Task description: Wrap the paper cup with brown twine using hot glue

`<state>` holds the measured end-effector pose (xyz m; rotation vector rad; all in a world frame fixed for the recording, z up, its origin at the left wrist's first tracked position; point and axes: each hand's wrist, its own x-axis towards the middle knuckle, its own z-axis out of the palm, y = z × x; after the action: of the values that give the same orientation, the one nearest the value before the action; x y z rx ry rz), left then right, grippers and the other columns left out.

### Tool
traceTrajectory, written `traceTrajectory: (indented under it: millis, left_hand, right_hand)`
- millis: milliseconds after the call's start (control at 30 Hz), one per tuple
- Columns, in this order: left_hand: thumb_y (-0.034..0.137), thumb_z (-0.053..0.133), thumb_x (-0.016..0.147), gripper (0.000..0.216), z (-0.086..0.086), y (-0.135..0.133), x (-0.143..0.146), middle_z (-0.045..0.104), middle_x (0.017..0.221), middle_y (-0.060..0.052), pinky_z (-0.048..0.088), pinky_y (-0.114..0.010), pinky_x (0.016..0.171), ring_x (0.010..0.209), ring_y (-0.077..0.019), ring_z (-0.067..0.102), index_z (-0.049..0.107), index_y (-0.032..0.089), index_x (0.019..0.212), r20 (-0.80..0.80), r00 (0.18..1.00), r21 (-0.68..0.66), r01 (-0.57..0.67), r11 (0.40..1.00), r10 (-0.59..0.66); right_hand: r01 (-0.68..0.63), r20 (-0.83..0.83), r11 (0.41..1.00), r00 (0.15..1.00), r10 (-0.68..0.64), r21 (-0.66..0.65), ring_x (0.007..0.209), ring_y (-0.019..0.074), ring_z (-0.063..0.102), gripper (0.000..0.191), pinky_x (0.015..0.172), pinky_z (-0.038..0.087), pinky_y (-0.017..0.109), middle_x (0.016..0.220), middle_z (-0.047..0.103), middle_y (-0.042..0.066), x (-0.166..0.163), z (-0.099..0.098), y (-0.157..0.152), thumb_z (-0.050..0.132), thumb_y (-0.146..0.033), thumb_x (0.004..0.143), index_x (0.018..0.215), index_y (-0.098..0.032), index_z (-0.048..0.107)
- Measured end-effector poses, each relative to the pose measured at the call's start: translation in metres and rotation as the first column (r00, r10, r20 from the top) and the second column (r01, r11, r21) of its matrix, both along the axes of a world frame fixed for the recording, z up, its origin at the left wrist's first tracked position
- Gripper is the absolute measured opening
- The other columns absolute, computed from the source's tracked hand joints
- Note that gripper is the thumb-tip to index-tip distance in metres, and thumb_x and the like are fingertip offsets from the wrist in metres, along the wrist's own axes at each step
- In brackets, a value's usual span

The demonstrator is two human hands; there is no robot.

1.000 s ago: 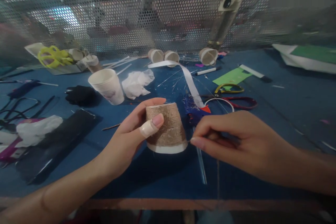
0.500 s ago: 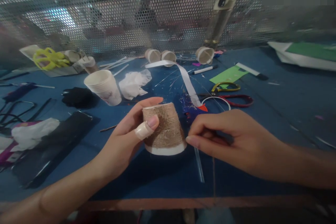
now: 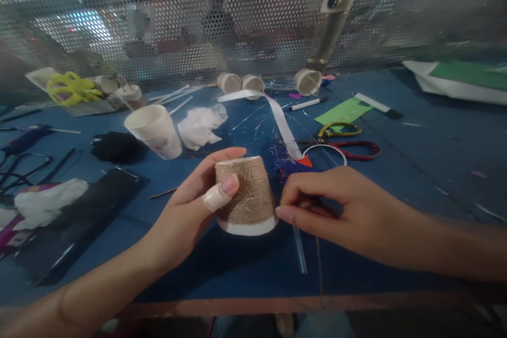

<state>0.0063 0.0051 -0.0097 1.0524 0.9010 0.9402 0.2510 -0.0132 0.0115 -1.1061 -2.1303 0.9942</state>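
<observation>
My left hand [image 3: 206, 190] grips a paper cup [image 3: 249, 229] turned upside down, its thumb with a bandage on the near side. Brown twine [image 3: 251, 190] is wound round most of the cup, leaving a white band bare at the lower rim. My right hand [image 3: 320, 203] is closed in a pinch at the cup's lower right edge. A loose length of the twine hangs below that hand toward the table's front edge. Just behind the right hand lies a blue glue gun [image 3: 287, 158], with a clear glue stick [image 3: 300, 253] showing beneath the hand.
Scissors with red and yellow handles [image 3: 354, 149] lie beyond my right hand. Stacked paper cups [image 3: 154, 132], crumpled white plastic [image 3: 202, 127] and a black pouch [image 3: 79, 227] are to the left. Several twine-wrapped cups [image 3: 308, 83] stand near the perforated metal screen [image 3: 253, 21].
My right hand has moved slightly left, closer to the cup, and the hanging twine has shifted left with it. The left hand keeps its hold; the cup has turned slightly.
</observation>
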Motion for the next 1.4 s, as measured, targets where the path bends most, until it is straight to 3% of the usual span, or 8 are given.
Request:
traceTrajectory:
  millis: [133, 367, 800, 1033, 1200, 1300, 1400]
  left_hand:
    - [0.052, 0.092, 0.084, 0.042, -0.002, 0.002, 0.000, 0.081, 0.120, -0.001, 0.058, -0.032, 0.089, 0.107, -0.0238, 0.071, 0.083, 0.038, 0.123, 0.024, 1.000, -0.022, 0.007, 1.000, -0.006]
    - [0.049, 0.089, 0.089, 0.036, -0.001, -0.001, -0.001, 0.080, 0.121, -0.002, 0.058, -0.035, 0.090, 0.109, -0.0250, 0.070, 0.084, 0.038, 0.124, 0.065, 0.998, -0.022, 0.017, 1.000, -0.015]
    - [0.047, 0.087, 0.092, 0.038, 0.010, -0.008, 0.005, 0.076, 0.124, -0.004, 0.054, -0.045, 0.103, 0.114, -0.0286, 0.068, 0.079, 0.031, 0.125, 0.040, 0.999, -0.080, -0.017, 0.997, 0.020]
    - [0.051, 0.085, 0.090, 0.051, 0.004, -0.007, 0.005, 0.078, 0.122, -0.007, 0.058, -0.043, 0.098, 0.115, -0.0319, 0.073, 0.073, 0.031, 0.136, 0.060, 0.998, -0.100, 0.015, 0.995, -0.009]
    - [0.047, 0.097, 0.076, 0.077, 0.007, -0.013, 0.007, 0.078, 0.126, -0.005, 0.058, -0.042, 0.101, 0.125, -0.0340, 0.071, 0.066, 0.035, 0.145, -0.019, 0.999, -0.087, 0.035, 0.996, -0.037]
    - [0.046, 0.099, 0.075, 0.080, 0.010, -0.013, 0.009, 0.078, 0.125, -0.005, 0.055, -0.045, 0.105, 0.129, -0.0359, 0.068, 0.065, 0.034, 0.146, -0.068, 0.997, -0.105, 0.015, 0.994, -0.022]
    - [0.047, 0.098, 0.076, 0.076, 0.012, -0.010, 0.007, 0.077, 0.129, -0.005, 0.054, -0.044, 0.106, 0.131, -0.0352, 0.067, 0.065, 0.034, 0.143, -0.042, 0.999, -0.106, -0.037, 0.994, 0.032]
  right_hand:
    - [0.001, -0.001, 0.996, 1.000, -0.001, -0.085, 0.054, 0.0091, 0.045, 0.024, 0.053, 0.038, 0.021, 0.062, 0.053, -0.006, -0.001, 0.003, -0.001, 0.062, -0.028, 0.098, 0.075, -0.022, 0.059]
    - [-0.005, -0.019, 0.998, 1.000, 0.003, -0.058, 0.056, 0.0096, 0.048, 0.022, 0.055, 0.040, 0.022, 0.064, 0.056, -0.006, -0.001, -0.001, 0.001, 0.061, -0.028, 0.099, 0.078, -0.023, 0.060]
    - [-0.030, 0.004, 0.978, 1.000, 0.030, 0.209, 0.053, 0.0046, 0.044, 0.022, 0.052, 0.035, 0.016, 0.061, 0.052, -0.011, 0.002, -0.010, 0.000, 0.058, -0.022, 0.105, 0.083, -0.021, 0.058]
    - [-0.038, 0.033, 0.966, 0.999, 0.030, 0.255, 0.050, 0.0031, 0.044, 0.019, 0.050, 0.035, 0.014, 0.062, 0.055, -0.013, 0.000, -0.017, 0.000, 0.062, -0.019, 0.105, 0.086, -0.022, 0.061]
    - [-0.030, 0.053, 0.951, 0.998, 0.014, 0.307, 0.046, 0.0032, 0.040, 0.022, 0.046, 0.031, 0.016, 0.058, 0.049, -0.014, -0.001, -0.023, -0.006, 0.067, -0.016, 0.099, 0.081, -0.022, 0.056]
    - [-0.045, 0.069, 0.953, 0.997, 0.026, 0.301, 0.046, 0.0033, 0.042, 0.022, 0.047, 0.032, 0.015, 0.057, 0.050, -0.014, -0.002, -0.024, -0.006, 0.066, -0.018, 0.102, 0.083, -0.023, 0.058]
    - [-0.037, 0.100, 0.924, 0.995, -0.001, 0.381, 0.048, 0.0045, 0.047, 0.020, 0.049, 0.036, 0.016, 0.062, 0.058, -0.012, -0.001, -0.020, -0.002, 0.065, -0.024, 0.106, 0.086, -0.023, 0.062]
